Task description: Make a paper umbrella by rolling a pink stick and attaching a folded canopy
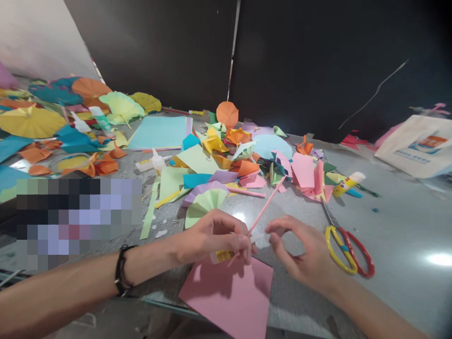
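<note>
We find the table's near edge [169,306] running from eight o'clock towards six, where a pink sheet [243,301] crosses its line. A pixelated patch hides part of the table at eight. The broadest visible stretch of tabletop [399,221] lies between three and four, right of the scissors [344,248].

The surface is grey and glossy. Left to right, we record paper parasols between nine and ten, among them a yellow parasol [31,122]; a stack of blue sheets [158,133] at ten; a green fan [205,205] at seven; a heap of folded paper [197,160] from the centre towards twelve; a glue stick [348,183] at three; a white bag [420,146] between two and three. Dark panels [318,56] stand behind at twelve.

The left forearm enters from eight, wearing a dark bracelet [122,270]. At six, the left hand [219,238] is clamped on a pink stick [266,205], which slants towards one. A yellow-labelled tube [225,255] shows beneath it; whether gripped, we cannot tell. The right hand [300,249], between four and five, curls inward, thumb and forefinger tips slightly parted beside a whitish piece [259,239]. The two hands are near each other, not joined.
</note>
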`<move>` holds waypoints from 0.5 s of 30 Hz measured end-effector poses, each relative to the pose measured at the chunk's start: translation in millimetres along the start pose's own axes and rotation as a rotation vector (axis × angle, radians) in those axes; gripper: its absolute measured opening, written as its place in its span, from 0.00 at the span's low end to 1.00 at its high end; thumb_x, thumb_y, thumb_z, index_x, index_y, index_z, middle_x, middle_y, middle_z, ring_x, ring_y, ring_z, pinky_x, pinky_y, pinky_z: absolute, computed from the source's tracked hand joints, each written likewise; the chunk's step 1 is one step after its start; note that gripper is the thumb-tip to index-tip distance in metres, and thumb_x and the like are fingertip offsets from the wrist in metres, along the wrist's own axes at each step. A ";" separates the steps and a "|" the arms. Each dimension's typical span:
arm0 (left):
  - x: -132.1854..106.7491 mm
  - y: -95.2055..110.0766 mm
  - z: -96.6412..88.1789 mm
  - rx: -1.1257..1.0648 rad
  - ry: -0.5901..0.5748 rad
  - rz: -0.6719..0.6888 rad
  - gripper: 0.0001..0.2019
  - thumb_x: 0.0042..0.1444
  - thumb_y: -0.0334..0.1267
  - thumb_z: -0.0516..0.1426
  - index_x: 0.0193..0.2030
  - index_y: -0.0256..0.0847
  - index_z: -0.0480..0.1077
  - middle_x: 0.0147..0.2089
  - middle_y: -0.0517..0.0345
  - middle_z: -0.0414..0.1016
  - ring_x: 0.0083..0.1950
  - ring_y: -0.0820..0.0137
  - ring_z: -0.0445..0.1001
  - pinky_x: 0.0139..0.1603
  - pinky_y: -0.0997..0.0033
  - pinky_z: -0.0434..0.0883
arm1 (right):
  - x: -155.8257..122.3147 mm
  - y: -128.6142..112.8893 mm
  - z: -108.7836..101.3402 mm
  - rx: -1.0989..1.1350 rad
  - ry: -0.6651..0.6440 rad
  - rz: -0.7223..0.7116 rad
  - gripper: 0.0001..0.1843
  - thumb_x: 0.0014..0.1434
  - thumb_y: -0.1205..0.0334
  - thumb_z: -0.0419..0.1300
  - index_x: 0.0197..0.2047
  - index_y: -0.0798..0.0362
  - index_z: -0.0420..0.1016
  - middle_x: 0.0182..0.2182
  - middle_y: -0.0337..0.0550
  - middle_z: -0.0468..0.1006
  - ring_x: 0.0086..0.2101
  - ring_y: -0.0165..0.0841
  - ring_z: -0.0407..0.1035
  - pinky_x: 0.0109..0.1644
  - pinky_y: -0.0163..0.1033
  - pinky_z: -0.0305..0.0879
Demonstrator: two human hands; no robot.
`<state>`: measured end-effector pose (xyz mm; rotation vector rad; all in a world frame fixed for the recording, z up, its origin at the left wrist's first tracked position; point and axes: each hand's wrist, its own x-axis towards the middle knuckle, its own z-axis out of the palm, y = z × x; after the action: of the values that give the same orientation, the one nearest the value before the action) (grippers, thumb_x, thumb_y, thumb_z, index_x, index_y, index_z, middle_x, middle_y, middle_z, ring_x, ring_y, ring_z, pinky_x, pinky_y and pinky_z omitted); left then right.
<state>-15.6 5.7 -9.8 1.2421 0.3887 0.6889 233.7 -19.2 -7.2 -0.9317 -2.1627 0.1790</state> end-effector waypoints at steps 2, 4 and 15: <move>-0.4 -0.2 -0.5 -0.007 0.004 -0.009 0.16 0.63 0.45 0.65 0.30 0.35 0.80 0.32 0.48 0.82 0.36 0.67 0.79 0.36 0.72 0.72 | -1.9 -1.6 1.0 -0.001 -0.028 -0.038 0.10 0.67 0.70 0.60 0.50 0.51 0.74 0.34 0.40 0.82 0.32 0.31 0.79 0.38 0.37 0.74; -0.5 -1.0 -1.1 -0.019 0.002 -0.004 0.15 0.63 0.45 0.66 0.30 0.35 0.80 0.32 0.49 0.81 0.35 0.68 0.78 0.34 0.73 0.71 | -2.9 -3.6 2.2 -0.003 -0.020 -0.068 0.11 0.67 0.72 0.60 0.51 0.50 0.73 0.35 0.40 0.83 0.33 0.32 0.80 0.40 0.37 0.74; 1.0 -1.9 -1.4 -0.087 -0.034 0.017 0.15 0.63 0.43 0.65 0.29 0.35 0.79 0.31 0.48 0.81 0.41 0.60 0.81 0.52 0.57 0.75 | -2.8 -0.1 -0.5 0.061 -0.121 -0.060 0.08 0.71 0.72 0.57 0.48 0.49 0.72 0.33 0.36 0.82 0.32 0.29 0.78 0.37 0.34 0.71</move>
<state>-15.2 7.1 -12.0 1.1744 0.3172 0.6913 235.2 -21.3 -8.5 -0.8398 -2.2803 0.2769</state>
